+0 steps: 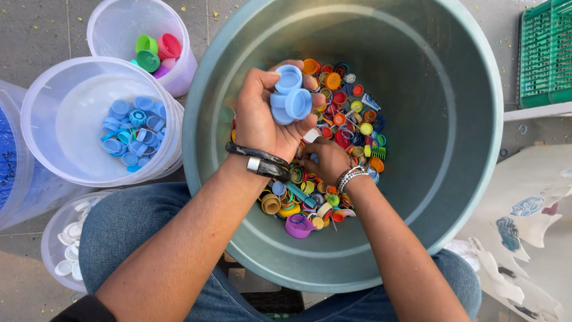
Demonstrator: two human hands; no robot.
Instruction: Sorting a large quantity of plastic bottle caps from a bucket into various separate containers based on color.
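Observation:
A large grey-green tub (453, 179) stands between my knees with a heap of mixed coloured bottle caps (345, 119) at its bottom. My left hand (262, 119) is raised over the heap, palm up, shut on several light blue caps (290, 95). My right hand (326, 160) reaches under it into the heap, fingers down among the caps; whether it grips one is hidden. Both wrists wear bracelets.
To the left stand clear plastic buckets: one with blue caps (131, 131), one behind with green, pink and red caps (156, 50), one near my knee with white caps (70, 244). A green crate (545, 53) is at the top right, and white printed scraps (530, 226) lie at the right.

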